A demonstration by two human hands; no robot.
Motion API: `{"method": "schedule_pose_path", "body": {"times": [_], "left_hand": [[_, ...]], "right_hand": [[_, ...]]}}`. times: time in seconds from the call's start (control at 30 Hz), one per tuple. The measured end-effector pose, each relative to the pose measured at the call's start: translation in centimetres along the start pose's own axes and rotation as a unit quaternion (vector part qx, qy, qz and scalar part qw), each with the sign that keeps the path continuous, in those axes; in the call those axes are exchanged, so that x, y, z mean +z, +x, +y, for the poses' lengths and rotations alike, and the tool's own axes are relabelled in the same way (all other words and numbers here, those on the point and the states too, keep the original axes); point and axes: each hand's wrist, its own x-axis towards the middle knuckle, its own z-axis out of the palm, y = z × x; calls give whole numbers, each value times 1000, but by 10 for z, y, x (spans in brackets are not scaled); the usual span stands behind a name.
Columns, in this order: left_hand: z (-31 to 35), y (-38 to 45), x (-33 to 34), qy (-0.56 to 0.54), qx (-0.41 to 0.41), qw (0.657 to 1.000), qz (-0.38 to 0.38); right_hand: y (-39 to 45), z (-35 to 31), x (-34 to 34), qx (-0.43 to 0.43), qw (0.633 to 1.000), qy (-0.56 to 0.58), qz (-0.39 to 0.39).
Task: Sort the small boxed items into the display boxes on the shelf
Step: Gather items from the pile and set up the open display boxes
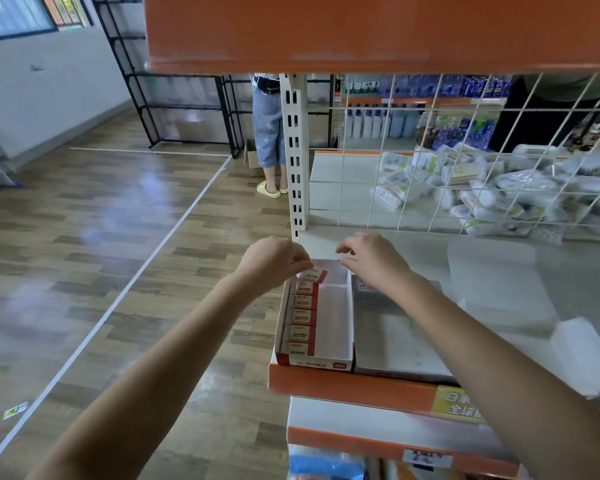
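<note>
Boxes (pixel 302 318), red-white, marked 2B, stand in a row down the left side of a display box (pixel 336 327) at the shelf's (pixel 354 384) front left corner; its right side is bare. Grey display box (pixel 395 337) sits just beside it on the right, touching. Left hand (pixel 274 261) hovers over the far end of the row, fingers curled, pinching the last box (pixel 315 274), which is tilted. Right hand (pixel 373 259) hangs above the far rim, fingers loosely curled, holding nothing visible. Further right lies a clear sheet (pixel 496 271). Behind, wire grid (pixel 465 150) with bagged goods (pixel 499 188) beyond. Far left, a person (pixel 269 133) in jeans stands on the wood floor (pixel 84 237).
</note>
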Motion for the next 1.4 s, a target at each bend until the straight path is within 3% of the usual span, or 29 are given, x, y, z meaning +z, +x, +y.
{"method": "schedule_pose_path", "body": {"times": [0.47, 1.17, 1.4], "left_hand": [[0, -6, 5, 83, 50, 995, 23], [-2, -1, 20, 185, 76, 980, -2], [15, 7, 10, 201, 139, 969, -26]], "right_hand": [[-2, 2, 15, 17, 1000, 17, 1], [-1, 5, 20, 9, 1000, 7, 4], [1, 3, 19, 11, 1000, -9, 1]]}}
